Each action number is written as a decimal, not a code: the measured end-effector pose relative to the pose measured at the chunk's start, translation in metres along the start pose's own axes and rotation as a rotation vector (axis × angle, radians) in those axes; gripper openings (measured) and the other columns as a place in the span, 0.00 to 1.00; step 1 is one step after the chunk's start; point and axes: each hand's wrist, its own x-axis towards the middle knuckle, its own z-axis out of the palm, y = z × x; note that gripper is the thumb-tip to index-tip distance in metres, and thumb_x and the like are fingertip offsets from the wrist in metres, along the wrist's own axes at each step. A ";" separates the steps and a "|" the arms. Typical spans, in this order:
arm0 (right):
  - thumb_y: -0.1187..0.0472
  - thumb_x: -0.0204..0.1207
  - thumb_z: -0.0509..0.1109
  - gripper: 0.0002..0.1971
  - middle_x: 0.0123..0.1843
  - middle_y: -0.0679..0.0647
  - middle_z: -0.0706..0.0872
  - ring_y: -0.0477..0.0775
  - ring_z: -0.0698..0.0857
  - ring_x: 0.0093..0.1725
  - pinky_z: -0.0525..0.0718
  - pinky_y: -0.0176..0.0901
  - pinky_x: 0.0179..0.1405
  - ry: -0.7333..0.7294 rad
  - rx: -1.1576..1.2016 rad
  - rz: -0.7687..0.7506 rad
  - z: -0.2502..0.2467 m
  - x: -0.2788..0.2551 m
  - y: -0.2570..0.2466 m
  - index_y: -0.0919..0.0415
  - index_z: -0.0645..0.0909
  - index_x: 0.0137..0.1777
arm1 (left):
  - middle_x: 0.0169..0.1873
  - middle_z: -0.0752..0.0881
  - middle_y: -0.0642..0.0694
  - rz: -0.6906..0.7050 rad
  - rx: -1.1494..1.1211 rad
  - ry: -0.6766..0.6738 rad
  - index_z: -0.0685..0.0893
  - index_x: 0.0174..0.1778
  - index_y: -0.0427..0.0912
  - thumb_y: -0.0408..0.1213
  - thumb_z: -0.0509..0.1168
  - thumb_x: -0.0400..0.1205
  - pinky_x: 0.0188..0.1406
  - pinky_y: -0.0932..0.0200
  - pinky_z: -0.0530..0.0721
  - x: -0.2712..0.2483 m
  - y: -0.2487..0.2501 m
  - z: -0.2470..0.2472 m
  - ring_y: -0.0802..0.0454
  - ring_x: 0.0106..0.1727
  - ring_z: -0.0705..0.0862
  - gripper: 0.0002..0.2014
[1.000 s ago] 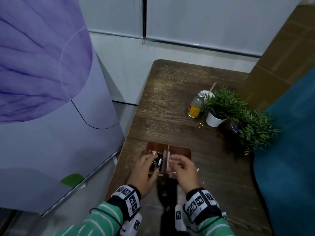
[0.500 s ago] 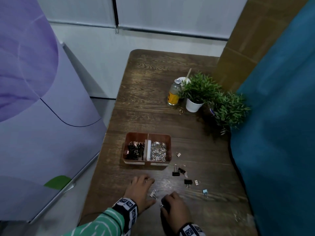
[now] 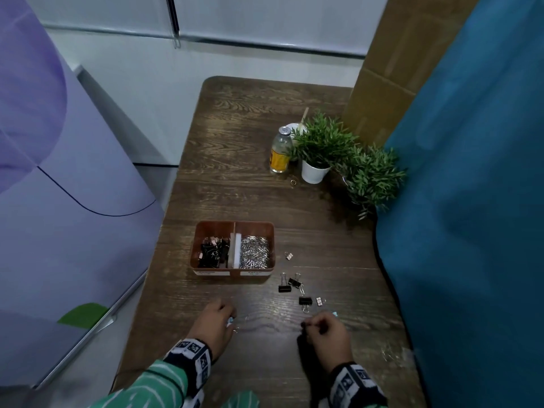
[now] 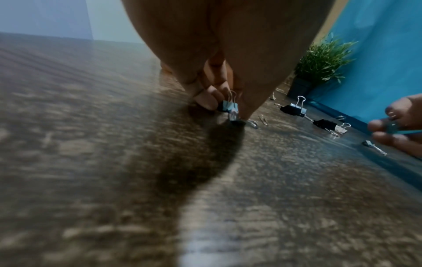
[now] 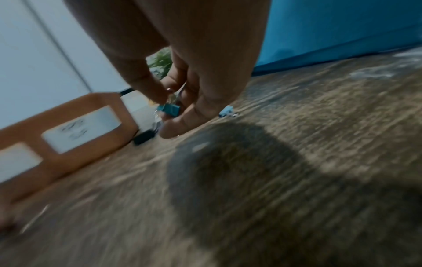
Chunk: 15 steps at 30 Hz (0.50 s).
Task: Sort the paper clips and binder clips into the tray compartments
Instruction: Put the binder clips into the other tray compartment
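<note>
A brown two-compartment tray [image 3: 234, 226] stands mid-table; binder clips [image 3: 213, 253] fill its left side and silver paper clips [image 3: 254, 256] its right. My left hand [image 3: 213, 322] is on the table in front of the tray, its fingertips pinching a light-blue binder clip [image 4: 229, 106] that touches the wood. My right hand [image 3: 325, 331] pinches a teal binder clip [image 5: 170, 109] just above the table. Several loose binder clips [image 3: 290, 284] lie right of the tray, with a black one [image 3: 305, 300] close to my right hand. A loose paper clip [image 4: 263, 120] lies by my left fingers.
A small bottle [image 3: 281, 151], a white cup and two potted plants [image 3: 323, 148] stand at the far right of the wooden table [image 3: 253, 119]. A teal curtain [image 3: 471, 201] borders the right edge. A purple panel [image 3: 59, 172] stands left of the table.
Both hands have left the tray and come back to the near table. They moved apart, and each now pinches a small blue binder clip. The head view tilted down.
</note>
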 end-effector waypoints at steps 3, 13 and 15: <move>0.74 0.82 0.66 0.09 0.37 0.59 0.86 0.60 0.84 0.36 0.84 0.48 0.34 0.096 0.304 0.156 -0.026 0.011 -0.010 0.62 0.79 0.43 | 0.51 0.79 0.49 0.002 0.004 0.009 0.85 0.50 0.49 0.38 0.70 0.76 0.54 0.54 0.82 -0.005 -0.004 -0.004 0.45 0.53 0.81 0.07; 0.48 0.82 0.71 0.19 0.55 0.57 0.90 0.59 0.90 0.52 0.84 0.47 0.50 -0.018 -0.716 -0.048 -0.050 0.046 -0.003 0.52 0.72 0.67 | 0.57 0.74 0.49 -0.038 0.175 -0.132 0.83 0.53 0.52 0.50 0.67 0.76 0.48 0.56 0.83 -0.018 0.008 -0.014 0.48 0.46 0.83 0.12; 0.46 0.83 0.69 0.18 0.55 0.56 0.91 0.58 0.89 0.52 0.84 0.48 0.51 -0.042 -0.755 -0.089 -0.049 0.046 -0.001 0.50 0.72 0.67 | 0.58 0.76 0.47 -0.033 0.197 -0.148 0.83 0.51 0.49 0.48 0.66 0.79 0.49 0.55 0.82 -0.018 0.010 -0.016 0.46 0.48 0.85 0.10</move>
